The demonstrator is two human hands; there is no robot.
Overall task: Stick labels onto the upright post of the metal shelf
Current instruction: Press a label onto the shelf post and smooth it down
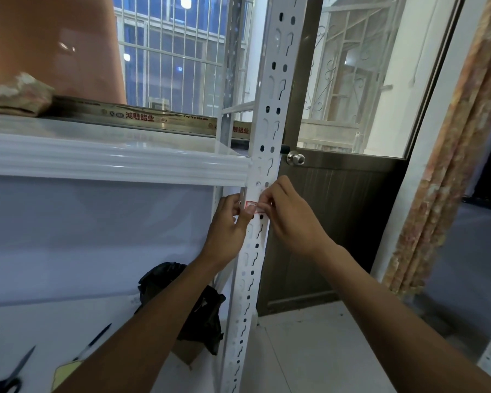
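Black-handled scissors [5,377] lie at the front left corner of the lower shelf board [54,321]. A black pen [92,342] lies just right of them, tilted, its lower end touching a yellow paper [64,374] at the front edge. A crumpled black plastic bag [194,304] sits at the board's right edge. On the upper shelf board [97,129], a dirty folded cloth [17,93] rests at the left. Behind it runs an aluminium bar [142,119] with printed characters. A brown door [338,211] with a round metal knob [295,159] stands to the right. Barred windows [176,52] behind.
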